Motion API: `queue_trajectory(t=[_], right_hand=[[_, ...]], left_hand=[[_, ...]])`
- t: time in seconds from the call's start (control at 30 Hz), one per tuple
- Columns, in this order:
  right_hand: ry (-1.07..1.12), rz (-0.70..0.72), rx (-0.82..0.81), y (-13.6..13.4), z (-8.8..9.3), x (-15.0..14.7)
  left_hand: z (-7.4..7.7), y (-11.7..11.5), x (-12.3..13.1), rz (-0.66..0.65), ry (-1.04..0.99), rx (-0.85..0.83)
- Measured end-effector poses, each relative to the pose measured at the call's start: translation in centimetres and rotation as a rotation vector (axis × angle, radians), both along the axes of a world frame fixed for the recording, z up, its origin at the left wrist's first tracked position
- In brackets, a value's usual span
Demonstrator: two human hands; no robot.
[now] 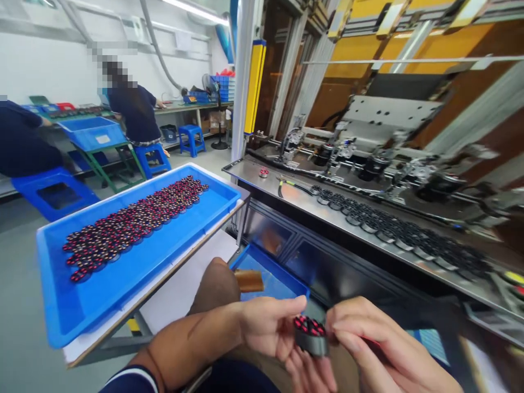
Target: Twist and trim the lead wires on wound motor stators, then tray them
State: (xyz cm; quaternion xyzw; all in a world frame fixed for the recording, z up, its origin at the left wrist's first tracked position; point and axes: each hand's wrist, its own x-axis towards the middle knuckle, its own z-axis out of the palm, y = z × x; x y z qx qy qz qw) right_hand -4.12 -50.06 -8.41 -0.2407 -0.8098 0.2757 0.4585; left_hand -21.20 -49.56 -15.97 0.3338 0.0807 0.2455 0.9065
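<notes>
At the lower centre, a round part is held upright by the left hand, probably so its red-marked top can be reached; beside it, the right hand is pinched (whether on something cannot be told).

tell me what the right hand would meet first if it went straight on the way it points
The right hand would probably meet the round part in the left hand first; whether they already touch is unclear.

Factory workshop, assembly machine, workbenches, parts tray, seated workers
</notes>
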Motion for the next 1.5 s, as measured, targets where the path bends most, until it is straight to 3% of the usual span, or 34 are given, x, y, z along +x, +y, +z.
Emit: queue_trajectory(t=[0.03, 0.07, 0.23, 0.33, 0.43, 0.67, 0.83, 0.93, 1.07, 1.17, 1.3, 1.43, 1.5], right_hand=[[-0.014, 0.004, 0.009, 0.2, 0.1, 0.2], [-0.017, -0.016, 0.02, 0.3, 0.2, 0.3], [-0.033, -0.222, 0.03, 0.1, -0.2, 0.2], [-0.017, -0.271, 0.015, -0.2, -0.5, 0.1], [0.014, -0.27, -0.013, -0.4, -0.8, 0.1], [0.1, -0.273, -0.022, -0.5, -1.4, -0.2], [0.197, -0.353, -0.064, -1.3, -1.9, -0.8], [0.287, -0.349, -0.3, -2.0, -2.7, -1.5], [0.477, -0.135, -0.797, -2.6, -4.5, -2.7], [0.566, -0.028, -0.992, -2.4, -5.5, -2.9], [0.618, 0.06, -0.979, -1.8, -6.0, -2.0], [0.589, 0.051, -0.964, -1.2, -6.2, -1.2], [0.591, 0.045, -0.99, -1.0, -6.4, -1.1]], left_hand=[[0.0, 0.0, -0.1, -0.091, 0.01, 0.024], [0.0, -0.1, -0.1, -0.097, 0.01, 0.044], [0.2, -1.0, 0.1, 0.402, 0.031, 0.074], [0.4, -1.6, 0.4, 0.678, 0.061, 0.148], [0.5, -1.9, 0.5, 0.811, 0.07, 0.2], [0.2, -1.7, 0.6, 0.853, 0.091, 0.317], [0.1, -1.3, 0.6, 0.884, 0.095, 0.33], [0.0, -0.7, 0.3, 0.954, 0.108, 0.36], [-0.3, 0.0, -0.2, 0.967, 0.135, 0.399], [-0.2, 0.1, -0.6, 0.928, 0.134, 0.442], [0.4, 0.2, -1.4, 0.922, 0.137, 0.667], [1.2, 0.4, -2.3, 0.93, 0.291, 1.036], [1.4, 0.4, -2.5, 0.902, 0.338, 1.124]])
